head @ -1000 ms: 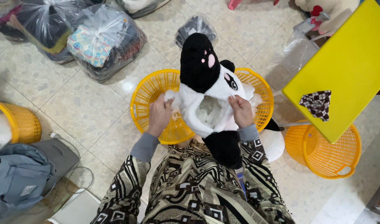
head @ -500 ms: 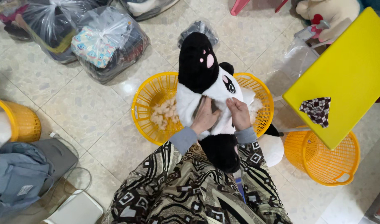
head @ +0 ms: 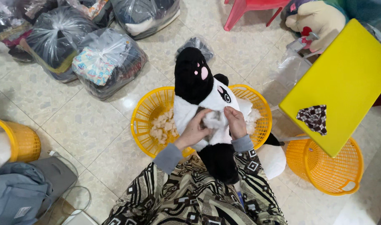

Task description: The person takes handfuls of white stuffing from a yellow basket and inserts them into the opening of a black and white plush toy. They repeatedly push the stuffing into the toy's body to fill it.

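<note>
A black and white panda plush toy [head: 198,89] lies across my lap and over a round yellow basket [head: 145,121]. Loose white stuffing [head: 162,127] sits in the basket's left half. My left hand [head: 194,131] presses into the opening in the toy's white body, its fingers pushed in among the stuffing. My right hand [head: 235,121] pinches the white fabric at the right edge of that opening. The toy's black lower part [head: 217,160] hangs between my knees.
A yellow table [head: 344,79] with a checked cloth scrap [head: 313,118] stands at right, over a second yellow basket [head: 330,171]. Bagged clothes [head: 103,62] lie at upper left. A third basket [head: 13,141] and a grey bag [head: 15,196] sit at left. A red stool [head: 250,8] stands behind.
My left hand has moved from the toy's left side over the basket to the opening and now pushes into it. The right hand stays on the fabric.
</note>
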